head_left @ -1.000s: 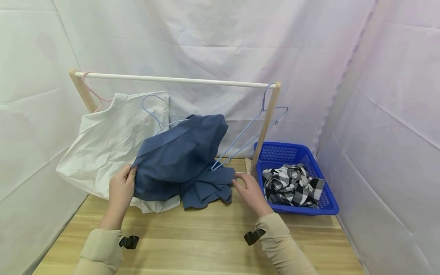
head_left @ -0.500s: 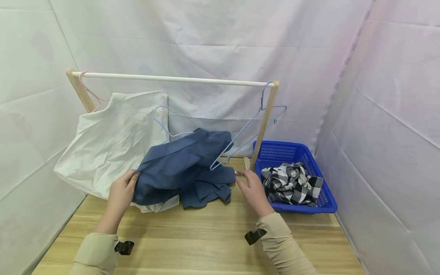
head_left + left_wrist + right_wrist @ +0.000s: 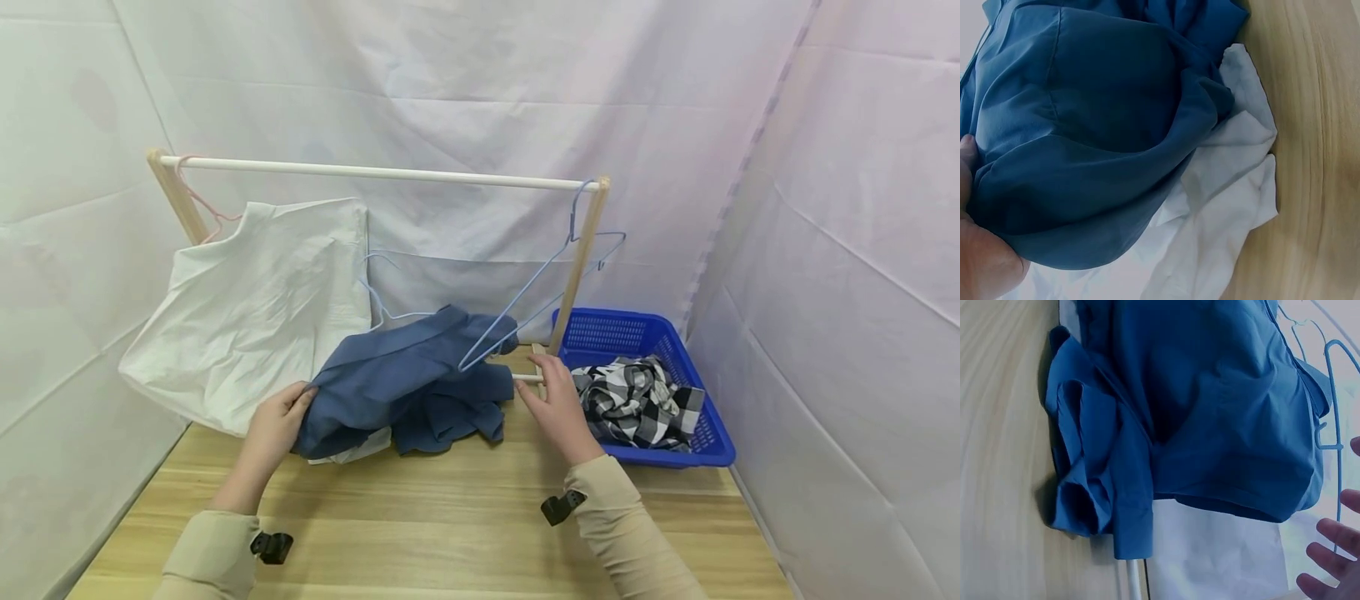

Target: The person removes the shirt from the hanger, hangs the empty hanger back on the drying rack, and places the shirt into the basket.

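Note:
A blue shirt (image 3: 405,387) on a light-blue wire hanger (image 3: 378,287) lies slumped on the wooden table (image 3: 450,533), partly over a white garment (image 3: 255,308). My left hand (image 3: 288,410) grips the shirt's left edge, its thumb on the blue cloth (image 3: 1097,125) in the left wrist view. At the shirt's right end is my right hand (image 3: 543,392), with its fingers (image 3: 1335,550) spread and relaxed, apart from the shirt (image 3: 1222,412) and holding nothing. It is beside the rack's low white crossbar (image 3: 528,377).
A wooden rack with a white rail (image 3: 375,172) stands behind. The white garment hangs from a pink hanger (image 3: 198,200) at its left end, and a spare blue hanger (image 3: 577,221) hangs at its right. A blue basket (image 3: 637,331) with a checked cloth (image 3: 637,400) sits at the right.
The blue shirt and its hanger have sunk from a raised bundle down onto the table. My left hand keeps its grip; my right hand has shifted slightly right, off the cloth.

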